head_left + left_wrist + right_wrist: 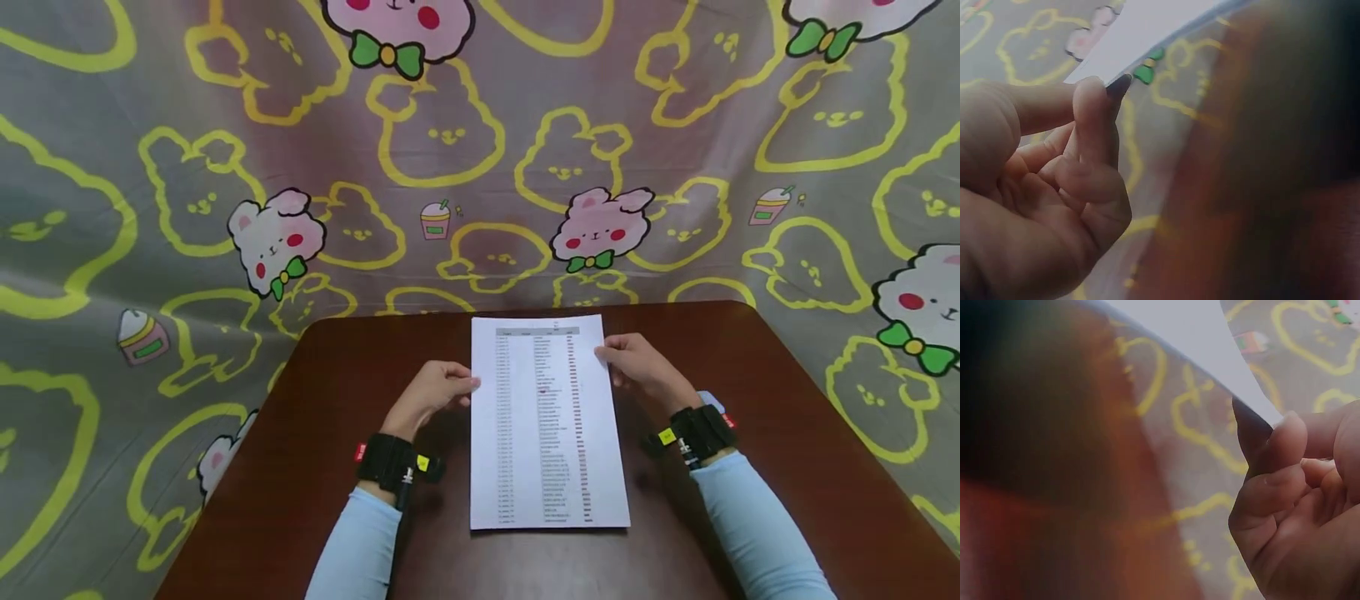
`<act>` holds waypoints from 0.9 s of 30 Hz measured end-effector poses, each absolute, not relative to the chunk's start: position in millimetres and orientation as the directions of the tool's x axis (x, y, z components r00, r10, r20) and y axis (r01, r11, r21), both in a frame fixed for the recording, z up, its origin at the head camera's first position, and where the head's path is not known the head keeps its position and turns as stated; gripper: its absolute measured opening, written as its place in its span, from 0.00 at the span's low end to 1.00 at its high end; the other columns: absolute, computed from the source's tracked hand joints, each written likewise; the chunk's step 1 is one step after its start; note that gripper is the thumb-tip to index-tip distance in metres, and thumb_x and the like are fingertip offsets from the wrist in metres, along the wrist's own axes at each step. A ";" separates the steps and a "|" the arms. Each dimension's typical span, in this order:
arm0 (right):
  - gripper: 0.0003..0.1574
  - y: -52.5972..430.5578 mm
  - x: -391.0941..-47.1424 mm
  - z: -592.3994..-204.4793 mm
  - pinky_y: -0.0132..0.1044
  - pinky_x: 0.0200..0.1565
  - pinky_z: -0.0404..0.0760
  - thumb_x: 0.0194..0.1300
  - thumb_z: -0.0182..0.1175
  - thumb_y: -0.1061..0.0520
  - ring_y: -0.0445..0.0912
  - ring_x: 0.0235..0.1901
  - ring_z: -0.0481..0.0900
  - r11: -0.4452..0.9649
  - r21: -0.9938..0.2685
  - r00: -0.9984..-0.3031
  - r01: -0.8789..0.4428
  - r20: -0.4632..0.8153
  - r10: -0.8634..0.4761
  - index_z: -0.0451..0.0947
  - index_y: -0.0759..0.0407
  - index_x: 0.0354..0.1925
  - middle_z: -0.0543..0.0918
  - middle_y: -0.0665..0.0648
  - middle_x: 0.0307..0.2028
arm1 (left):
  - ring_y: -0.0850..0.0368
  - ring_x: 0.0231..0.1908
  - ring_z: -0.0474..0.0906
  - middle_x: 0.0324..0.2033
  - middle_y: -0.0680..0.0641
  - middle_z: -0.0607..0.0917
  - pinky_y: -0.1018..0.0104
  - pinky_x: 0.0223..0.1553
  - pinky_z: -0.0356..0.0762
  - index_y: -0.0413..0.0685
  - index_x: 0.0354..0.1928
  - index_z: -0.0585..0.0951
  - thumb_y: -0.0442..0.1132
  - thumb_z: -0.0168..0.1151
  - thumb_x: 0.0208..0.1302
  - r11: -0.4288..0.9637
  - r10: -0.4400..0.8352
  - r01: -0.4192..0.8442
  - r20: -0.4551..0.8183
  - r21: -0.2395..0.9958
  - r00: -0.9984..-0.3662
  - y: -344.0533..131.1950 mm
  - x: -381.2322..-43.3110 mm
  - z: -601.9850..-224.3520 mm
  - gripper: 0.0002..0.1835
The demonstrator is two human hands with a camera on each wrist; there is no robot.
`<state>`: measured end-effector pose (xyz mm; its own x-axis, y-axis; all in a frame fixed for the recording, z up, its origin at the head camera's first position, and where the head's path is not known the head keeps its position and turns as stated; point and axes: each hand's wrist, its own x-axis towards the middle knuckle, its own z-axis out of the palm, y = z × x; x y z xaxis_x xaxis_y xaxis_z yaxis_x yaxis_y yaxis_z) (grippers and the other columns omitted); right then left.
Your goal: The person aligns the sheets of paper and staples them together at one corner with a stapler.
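Observation:
A white printed sheet of paper (517,433), with rows of small text, a grey header band and a column of red entries, is held up over the table. My left hand (441,390) pinches its left edge between thumb and index finger. At the right edge, a little higher, my right hand (637,362) pinches the paper with thumb and fingertips. In the left wrist view the left hand (1054,181) grips the paper's margin (1141,34). The right wrist view shows the right hand (1297,494) pinching the opposite margin (1191,337).
The dark brown table (330,358) reaches back to a grey curtain (495,200) with cartoon bears and rabbits. A small pale blue object (710,402) shows behind the right wrist, mostly hidden. Black straps with cameras (390,462) sit on both wrists.

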<state>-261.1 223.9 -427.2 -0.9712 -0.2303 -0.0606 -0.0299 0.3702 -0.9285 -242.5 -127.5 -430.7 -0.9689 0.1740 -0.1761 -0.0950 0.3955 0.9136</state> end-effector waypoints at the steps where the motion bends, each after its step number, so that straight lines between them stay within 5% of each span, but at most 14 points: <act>1: 0.17 223.4 -262.1 -433.8 0.35 0.17 0.67 0.66 0.55 0.48 0.48 0.14 0.69 0.376 -0.926 -0.971 -0.011 -0.080 -0.226 0.77 0.61 0.39 0.80 0.61 0.26 | 0.56 0.24 0.79 0.28 0.47 0.83 0.66 0.26 0.73 0.42 0.39 0.81 0.44 0.67 0.55 0.416 0.169 -0.099 -0.184 0.904 -0.968 -126.4 -243.2 -436.1 0.14; 10: 0.13 216.3 -266.0 -473.2 0.36 0.17 0.70 0.67 0.52 0.53 0.49 0.13 0.73 0.478 -0.874 -0.970 0.087 -0.184 -0.160 0.77 0.61 0.35 0.78 0.60 0.21 | 0.55 0.26 0.79 0.24 0.49 0.82 0.64 0.30 0.71 0.45 0.31 0.81 0.43 0.67 0.55 0.607 0.170 -0.039 -0.177 0.794 -0.969 -116.6 -240.9 -463.6 0.09; 27: 0.11 200.2 -259.3 -484.4 0.36 0.17 0.75 0.66 0.54 0.54 0.46 0.11 0.75 0.714 -0.699 -0.974 0.024 -0.176 -0.141 0.74 0.61 0.33 0.77 0.58 0.19 | 0.55 0.23 0.74 0.22 0.49 0.79 0.65 0.24 0.70 0.48 0.28 0.80 0.44 0.66 0.55 0.773 0.148 0.008 -0.168 0.635 -0.975 -106.6 -231.7 -480.4 0.08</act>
